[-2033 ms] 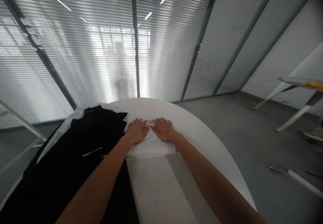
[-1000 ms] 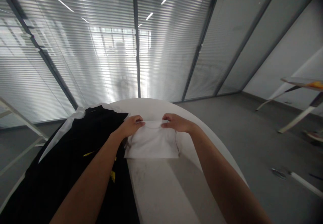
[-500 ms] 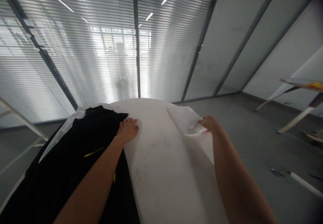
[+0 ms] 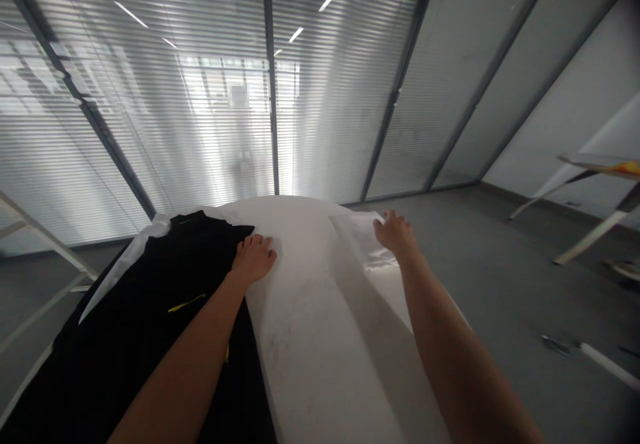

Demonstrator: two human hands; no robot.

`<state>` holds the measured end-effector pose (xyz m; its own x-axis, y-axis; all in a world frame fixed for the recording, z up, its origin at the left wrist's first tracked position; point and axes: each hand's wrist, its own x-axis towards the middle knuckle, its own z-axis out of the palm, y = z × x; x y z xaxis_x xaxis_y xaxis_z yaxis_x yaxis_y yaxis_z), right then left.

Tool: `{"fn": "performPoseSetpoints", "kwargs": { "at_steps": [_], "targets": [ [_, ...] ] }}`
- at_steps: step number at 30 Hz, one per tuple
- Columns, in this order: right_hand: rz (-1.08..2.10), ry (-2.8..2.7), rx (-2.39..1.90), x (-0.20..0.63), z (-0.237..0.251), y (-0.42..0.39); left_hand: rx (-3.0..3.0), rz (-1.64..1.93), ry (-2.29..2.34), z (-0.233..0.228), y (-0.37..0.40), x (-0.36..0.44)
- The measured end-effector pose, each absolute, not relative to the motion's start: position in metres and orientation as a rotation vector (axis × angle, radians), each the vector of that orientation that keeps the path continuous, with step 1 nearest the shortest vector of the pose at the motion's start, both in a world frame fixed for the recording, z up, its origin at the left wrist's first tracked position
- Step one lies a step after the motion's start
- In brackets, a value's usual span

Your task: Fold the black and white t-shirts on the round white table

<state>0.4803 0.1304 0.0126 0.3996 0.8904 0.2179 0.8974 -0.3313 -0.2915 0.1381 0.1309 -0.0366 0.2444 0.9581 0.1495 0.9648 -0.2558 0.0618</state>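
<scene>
A black garment (image 4: 135, 337) with thin yellow marks is spread over the left part of a long white table (image 4: 310, 337). My left hand (image 4: 254, 257) lies flat, fingers spread, across the garment's right edge and the bare tabletop. On the table's far right side is a thin, creased white sheet or bag (image 4: 363, 239); its exact kind is unclear. Over its right edge is my right hand (image 4: 396, 231), its fingers apart and slightly bent. Whether the fingertips touch the sheet cannot be seen.
White cloth (image 4: 113, 264) shows along the garment's left side. A white metal frame (image 4: 47, 237) stands at left. Another table (image 4: 600, 167) with an orange item is at right. A white tube (image 4: 607, 364) lies on the floor. Glass panels with blinds (image 4: 215, 131) rise behind.
My right hand has let go of the white sheet and moved slightly left and up. The sheet's right part now lies flatter. My left hand stays in place.
</scene>
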Motion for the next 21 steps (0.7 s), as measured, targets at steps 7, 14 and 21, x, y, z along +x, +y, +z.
{"fn": "performPoseSetpoints", "kwargs": {
  "at_steps": [7, 14, 21],
  "targets": [
    [-0.085, -2.102, -2.078, 0.412, -0.033, 0.132, -2.439, -0.248, -1.898, -0.037, 0.132, 0.138],
    [-0.176, -2.161, -2.048, 0.411, -0.048, 0.129, -2.442, -0.258, -1.880, -0.039, 0.132, 0.137],
    [-0.130, -2.109, -1.950, 0.410, -0.046, 0.126, -2.460, -0.271, -1.924, -0.030, 0.133, 0.140]
  ]
}}
